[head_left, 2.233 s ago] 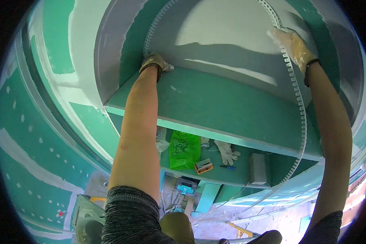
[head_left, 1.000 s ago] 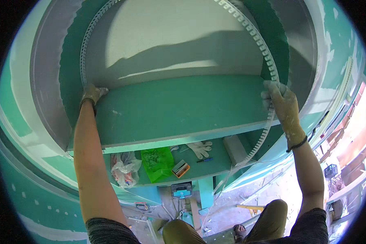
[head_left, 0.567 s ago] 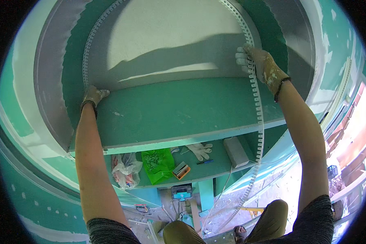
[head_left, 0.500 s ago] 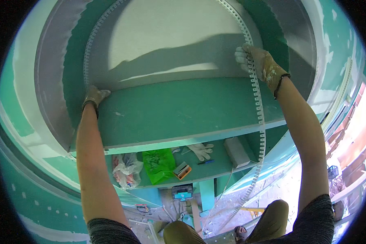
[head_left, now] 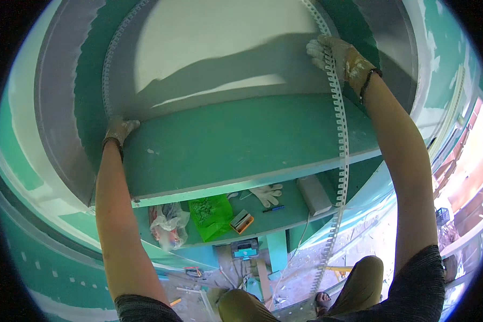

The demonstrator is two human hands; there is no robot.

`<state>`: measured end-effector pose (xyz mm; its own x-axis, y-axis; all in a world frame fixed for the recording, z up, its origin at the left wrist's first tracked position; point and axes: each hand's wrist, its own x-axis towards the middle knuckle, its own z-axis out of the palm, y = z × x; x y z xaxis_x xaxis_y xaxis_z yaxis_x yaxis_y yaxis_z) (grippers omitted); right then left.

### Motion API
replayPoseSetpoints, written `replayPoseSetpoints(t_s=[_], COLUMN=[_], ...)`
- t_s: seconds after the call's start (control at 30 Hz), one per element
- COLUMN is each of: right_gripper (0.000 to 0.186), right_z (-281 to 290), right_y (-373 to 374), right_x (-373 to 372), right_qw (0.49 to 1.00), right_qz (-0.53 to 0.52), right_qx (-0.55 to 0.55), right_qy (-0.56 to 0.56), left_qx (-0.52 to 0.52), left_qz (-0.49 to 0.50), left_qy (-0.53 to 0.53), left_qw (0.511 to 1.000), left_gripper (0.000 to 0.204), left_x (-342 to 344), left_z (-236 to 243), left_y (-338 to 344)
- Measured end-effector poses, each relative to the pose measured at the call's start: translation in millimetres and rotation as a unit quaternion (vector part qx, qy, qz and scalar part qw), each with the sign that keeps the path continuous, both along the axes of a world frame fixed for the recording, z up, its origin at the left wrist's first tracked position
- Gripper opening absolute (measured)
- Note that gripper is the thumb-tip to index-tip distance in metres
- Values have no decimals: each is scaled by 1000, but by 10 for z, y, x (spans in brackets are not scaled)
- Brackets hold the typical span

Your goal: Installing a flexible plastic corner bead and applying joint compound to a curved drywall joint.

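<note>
While the R hand (head_left: 340,58) is grasping the white perforated strip (head_left: 344,140) w/ fingers curled round it, the L hand (head_left: 120,132) is sitting at its L run, against the curved niche wall (head_left: 86,80); can't tell if those fingers are clenching it or just pressing. L run is following the curve of the back panel (head_left: 214,45), so that side is prob. mostly in place; top of the arc is running out of view. Below the R hand, the remainder is hanging loose past the green shelf (head_left: 241,142), so lower R is looking undone.
</note>
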<state>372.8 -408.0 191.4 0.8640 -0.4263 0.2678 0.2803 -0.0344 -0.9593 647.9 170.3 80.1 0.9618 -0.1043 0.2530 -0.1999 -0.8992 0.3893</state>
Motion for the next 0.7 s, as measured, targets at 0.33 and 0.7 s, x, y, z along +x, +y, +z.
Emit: replayPoseSetpoints(t_s=[0.33,0.7], right_gripper=[25,29], right_z=[217,315], right_y=[-236,-1215], right_x=[149,241], right_qw=[997,984], right_qz=[55,-113], right_qx=[-4,-133], right_qy=[-55,-36], left_qx=[12,89], left_qz=[-44,-10], left_qy=[-11,85], left_qw=[999,992], left_gripper=[80,49], left_x=[232,37], left_z=[-113,-64], left_y=[250,-706])
